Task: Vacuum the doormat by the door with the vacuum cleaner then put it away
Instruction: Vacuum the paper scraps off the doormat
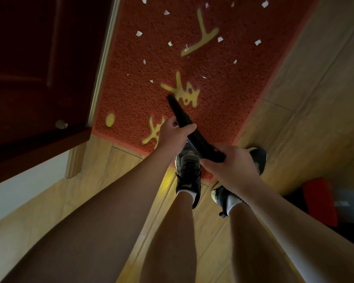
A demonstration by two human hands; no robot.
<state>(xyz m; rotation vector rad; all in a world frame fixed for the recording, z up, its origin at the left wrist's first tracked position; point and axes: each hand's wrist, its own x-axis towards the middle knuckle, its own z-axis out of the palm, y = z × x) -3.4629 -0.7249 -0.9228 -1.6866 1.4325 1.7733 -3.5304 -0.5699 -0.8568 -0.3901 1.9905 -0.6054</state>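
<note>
Both arms are extended downward. The vacuum hose (199, 140) is gripped by the left hand (176, 135), farther, and the right hand (231, 163), nearer.

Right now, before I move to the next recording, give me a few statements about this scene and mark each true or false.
1. The left hand and the right hand both grip the black vacuum nozzle. True.
2. The doormat is free of litter. False: white paper scraps lie across it.
3. The nozzle tip is over the wooden floor. False: it is over the doormat, by a yellow character.
4. The dark door is left of the doormat. True.
</note>
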